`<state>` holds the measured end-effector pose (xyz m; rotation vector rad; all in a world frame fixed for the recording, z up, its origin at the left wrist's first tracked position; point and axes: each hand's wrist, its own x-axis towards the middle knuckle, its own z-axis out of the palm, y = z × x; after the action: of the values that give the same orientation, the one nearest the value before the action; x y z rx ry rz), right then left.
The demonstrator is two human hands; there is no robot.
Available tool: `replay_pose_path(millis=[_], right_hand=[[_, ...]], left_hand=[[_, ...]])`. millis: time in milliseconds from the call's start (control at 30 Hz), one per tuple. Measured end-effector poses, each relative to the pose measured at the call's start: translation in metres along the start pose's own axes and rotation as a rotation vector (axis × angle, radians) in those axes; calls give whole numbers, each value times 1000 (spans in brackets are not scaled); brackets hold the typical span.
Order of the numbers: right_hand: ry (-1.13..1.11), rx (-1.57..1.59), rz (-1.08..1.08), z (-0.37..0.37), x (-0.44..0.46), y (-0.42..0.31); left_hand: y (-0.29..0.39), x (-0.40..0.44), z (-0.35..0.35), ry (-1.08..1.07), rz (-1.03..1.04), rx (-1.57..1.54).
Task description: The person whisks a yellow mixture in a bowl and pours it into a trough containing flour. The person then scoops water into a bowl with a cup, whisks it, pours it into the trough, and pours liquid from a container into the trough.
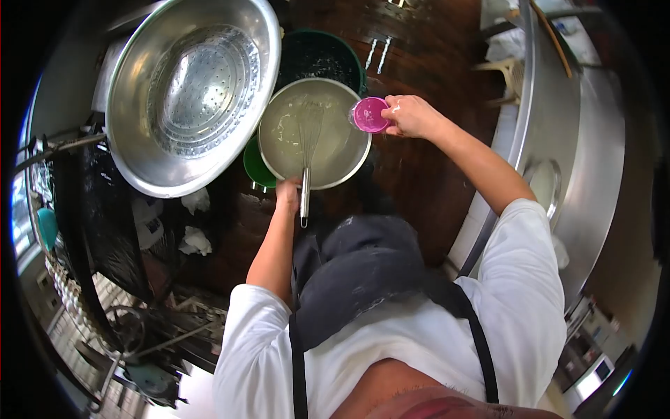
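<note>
My left hand (288, 193) is closed on the near rim of a metal bowl (340, 164), beside the handle of a whisk. The whisk (306, 178) leans in the bowl, its wires inside and its handle sticking out over the rim toward me. Pale residue or liquid coats the inside of the bowl. To the right, my right hand (413, 117) pinches the edge of a small pink cup (370, 115), which is tilted beside the bowl's right rim. What the cup contains is hard to make out.
A large wet metal basin (136, 150) stands at the upper left. Behind the bowl is a dark green tub (342, 56) with liquid in it, and a bright green container (258, 164) shows below the bowl. A steel counter (579, 167) runs along the right.
</note>
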<state>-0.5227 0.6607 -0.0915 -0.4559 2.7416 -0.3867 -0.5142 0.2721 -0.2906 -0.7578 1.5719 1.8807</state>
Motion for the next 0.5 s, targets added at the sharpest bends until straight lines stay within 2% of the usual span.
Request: replay_pose_path(millis=[67,133,167,200,267,367,467,500], right_hand=[[-39,-63,54,0,-19,-23],[-81,-125,134,11,-38,-48],[-132,-127,190,7,-47,-63],[-183,-124,246,2,-53,-77],[-249,-94,335,-1,-72,-102],[-305,-12,476,-3,-107,-136],[-283,147,618,11,-146,-162],[-355,171,657,10,-157,-173]], left_hand=[[3,11,-1,-74,26,16],[42,-7,5,-195,-44,260],[80,-38,23,-207,10,584],[68,-23,16,-289,90,505],[85,-48,30,-410,193,506],[85,-80,48,-524,118,390],[82,-98,58,-622,31,569],[76,-100,59,-667,-16,584]])
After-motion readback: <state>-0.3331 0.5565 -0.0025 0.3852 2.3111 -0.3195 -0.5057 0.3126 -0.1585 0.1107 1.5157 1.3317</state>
